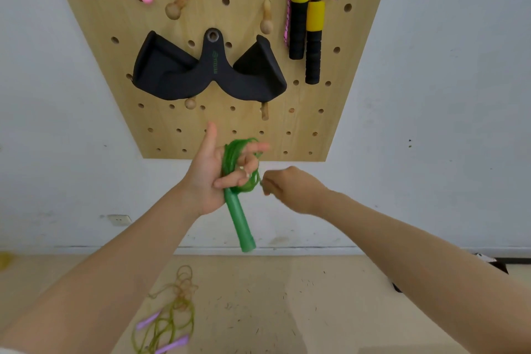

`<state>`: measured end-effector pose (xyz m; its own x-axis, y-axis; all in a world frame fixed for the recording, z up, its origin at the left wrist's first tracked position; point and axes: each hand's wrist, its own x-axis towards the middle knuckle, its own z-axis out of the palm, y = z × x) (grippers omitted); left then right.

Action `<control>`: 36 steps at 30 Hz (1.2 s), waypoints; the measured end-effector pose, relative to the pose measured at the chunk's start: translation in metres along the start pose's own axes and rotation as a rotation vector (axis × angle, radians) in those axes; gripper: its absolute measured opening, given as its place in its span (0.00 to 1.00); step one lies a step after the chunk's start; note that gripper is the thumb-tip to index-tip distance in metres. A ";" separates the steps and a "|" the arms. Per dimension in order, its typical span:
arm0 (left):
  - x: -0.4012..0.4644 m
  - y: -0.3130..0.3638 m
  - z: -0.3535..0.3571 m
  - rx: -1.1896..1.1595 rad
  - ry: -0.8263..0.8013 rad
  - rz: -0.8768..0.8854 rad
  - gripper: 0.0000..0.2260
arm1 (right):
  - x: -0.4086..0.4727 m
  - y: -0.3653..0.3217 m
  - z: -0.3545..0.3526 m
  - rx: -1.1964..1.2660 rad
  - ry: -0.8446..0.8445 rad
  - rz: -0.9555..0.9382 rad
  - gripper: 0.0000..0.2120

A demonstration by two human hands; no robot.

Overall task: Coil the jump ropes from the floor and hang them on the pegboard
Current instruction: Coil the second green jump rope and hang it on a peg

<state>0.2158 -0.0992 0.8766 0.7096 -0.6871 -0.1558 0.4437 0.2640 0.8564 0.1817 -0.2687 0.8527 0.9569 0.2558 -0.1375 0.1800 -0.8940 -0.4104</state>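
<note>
Wooden pegboard (330, 89) on white wall, left hand (214, 178) gripping coiled green jump rope (240, 169) below board, right hand (290, 188) pinching its strand, yellow-green rope (169, 322) tangled on floor (316, 310).

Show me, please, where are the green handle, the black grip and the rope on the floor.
green handle (240, 221), head view, middle of the shaft
black grip (178, 75), head view, left wing
rope on the floor (175, 316), head view, tangled yellow-green loops
</note>
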 end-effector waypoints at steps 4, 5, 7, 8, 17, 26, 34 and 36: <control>0.020 -0.003 -0.005 0.178 0.312 0.069 0.36 | -0.009 -0.018 0.004 -0.052 -0.089 -0.155 0.13; 0.022 -0.006 -0.009 0.277 0.372 0.041 0.36 | -0.011 -0.021 -0.002 -0.040 -0.093 -0.188 0.11; 0.018 -0.018 -0.022 0.593 0.383 -0.046 0.40 | -0.013 -0.026 -0.016 -0.024 -0.066 -0.236 0.10; 0.013 -0.024 -0.024 0.726 0.348 -0.100 0.42 | -0.014 -0.028 -0.023 -0.005 -0.046 -0.235 0.09; -0.015 -0.020 -0.003 0.319 -0.342 -0.177 0.48 | -0.005 -0.013 -0.044 0.391 0.190 -0.103 0.09; -0.007 -0.014 -0.022 -0.523 -0.682 -0.064 0.29 | -0.017 -0.024 0.009 0.694 -0.224 0.008 0.16; -0.015 -0.021 -0.022 -0.227 -0.153 0.029 0.24 | -0.023 -0.032 0.004 1.223 -0.327 0.175 0.13; -0.016 -0.022 -0.020 -0.234 -0.161 0.025 0.20 | -0.026 -0.030 0.007 1.385 -0.292 0.161 0.11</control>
<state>0.2057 -0.0808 0.8503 0.6345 -0.7719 -0.0400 0.5547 0.4186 0.7191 0.1501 -0.2460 0.8619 0.8341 0.4049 -0.3745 -0.4517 0.1118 -0.8851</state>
